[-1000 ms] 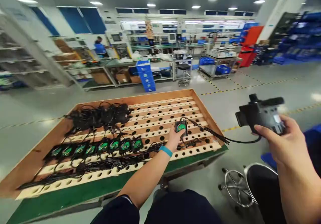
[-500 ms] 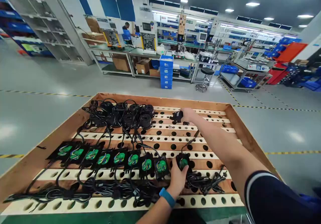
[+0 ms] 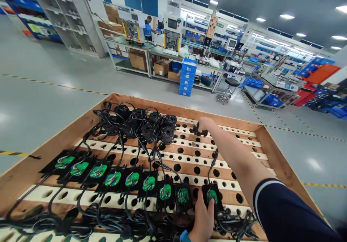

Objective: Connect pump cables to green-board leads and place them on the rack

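My left hand (image 3: pixel 204 215) grips the edges of a black plate with a round green circuit board (image 3: pixel 212 195), its thumb and fingers on opposite sides. This unit is rightmost in a row of similar units (image 3: pixel 132 179) with coloured wires. Farther out, my right hand (image 3: pixel 205 123) is closed round a black plastic part (image 3: pixel 199 131) low over the slats; its grasping fingers are partly hidden. A black cable (image 3: pixel 213 162) rises from the left hand's unit and passes behind my right forearm. Left of the right hand, round black finned units (image 3: pixel 167 135) sit clustered with tangled cables.
A wooden frame (image 3: pixel 260 140) surrounds perforated slats (image 3: pixel 187 158). Cable bundles (image 3: pixel 108 216) lie along the near side. Beyond the frame stand blue stacked bins (image 3: pixel 187 76), a stool (image 3: pixel 230 84), a cart (image 3: pixel 271 93) and workbenches, with a person (image 3: pixel 148 28) at one.
My head view has tilted and shifted. My right hand has turned the black part and brought it lower toward the slats. My left hand stays on the same plate with the green board.
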Tool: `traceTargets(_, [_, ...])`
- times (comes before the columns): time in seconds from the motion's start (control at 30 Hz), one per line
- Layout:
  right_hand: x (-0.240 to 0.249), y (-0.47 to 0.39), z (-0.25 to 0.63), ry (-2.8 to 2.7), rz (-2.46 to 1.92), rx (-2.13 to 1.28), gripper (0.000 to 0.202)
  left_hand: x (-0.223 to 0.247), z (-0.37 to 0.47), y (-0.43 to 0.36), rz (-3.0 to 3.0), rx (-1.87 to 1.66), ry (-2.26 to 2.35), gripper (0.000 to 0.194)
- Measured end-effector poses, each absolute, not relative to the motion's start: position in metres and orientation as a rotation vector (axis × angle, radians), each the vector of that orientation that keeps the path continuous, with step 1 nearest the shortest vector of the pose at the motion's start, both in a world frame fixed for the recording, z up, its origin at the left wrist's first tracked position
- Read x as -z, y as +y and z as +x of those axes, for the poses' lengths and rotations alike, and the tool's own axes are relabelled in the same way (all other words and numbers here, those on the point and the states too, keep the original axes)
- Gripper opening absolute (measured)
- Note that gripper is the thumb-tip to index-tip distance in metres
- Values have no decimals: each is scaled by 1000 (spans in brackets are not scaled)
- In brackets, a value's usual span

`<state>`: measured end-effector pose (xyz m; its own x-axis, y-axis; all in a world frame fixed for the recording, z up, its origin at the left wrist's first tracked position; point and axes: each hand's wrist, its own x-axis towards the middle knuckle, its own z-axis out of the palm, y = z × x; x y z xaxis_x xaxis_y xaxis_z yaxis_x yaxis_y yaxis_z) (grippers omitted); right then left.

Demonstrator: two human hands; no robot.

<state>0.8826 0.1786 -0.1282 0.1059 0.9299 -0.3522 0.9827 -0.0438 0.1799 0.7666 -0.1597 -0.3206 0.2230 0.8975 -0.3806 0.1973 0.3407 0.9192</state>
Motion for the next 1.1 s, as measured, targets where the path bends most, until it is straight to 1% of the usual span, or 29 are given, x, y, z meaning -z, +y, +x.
traceTargets(0.13, [135,176,883,1872,2014,183,47,330,768,-159,1214,-600,1253,76])
traceTargets(0.27, [141,169,881,1989,2037,113,49,336,769,-158,1160,-642,1239,73])
traceTargets(0.3, [141,165,880,2020,2048,79,52,337,769,-157,1127,-657,1233,71])
traceTargets(0.37, [142,151,883,2060,2086,-9,64,337,768,-154,1057,-680,1209,69])
traceTargets(0.43, [147,120,894,2164,2205,-124,72,333,767,-151,1000,-716,1202,67])
traceTargets(0.47, [153,95,902,2257,2288,-156,71,329,766,-150,977,-732,1209,67])
traceTargets(0.53, [169,27,923,2453,2496,-66,58,319,764,-147,946,-762,1235,70])
traceTargets(0.6, [191,-62,942,2481,2706,270,45,307,761,-143,958,-778,1247,72])
traceTargets(0.63, [204,-109,948,2433,2756,479,43,302,760,-140,1000,-783,1257,71])
traceTargets(0.7, [229,-196,950,2337,2726,770,46,293,758,-133,1148,-748,1322,66])
traceTargets(0.73, [241,-231,947,2342,2644,821,52,290,757,-130,1233,-710,1369,64])
traceTargets(0.8, [263,-276,938,2391,2481,760,70,284,755,-124,1438,-616,1470,61])
traceTargets(0.83, [272,-286,935,2395,2439,685,73,282,754,-122,1544,-575,1509,61])
traceTargets(0.87, [277,-289,934,2386,2412,619,71,279,753,-120,1645,-541,1540,60])
traceTargets(0.93, [280,-282,936,2384,2346,547,58,274,752,-117,1816,-499,1579,59])
traceTargets(1.0, [272,-269,941,2441,2256,485,51,269,753,-115,1921,-472,1609,58])
traceTargets(1.1, [248,-255,946,2497,2165,386,47,263,755,-116,2075,-405,1639,60])
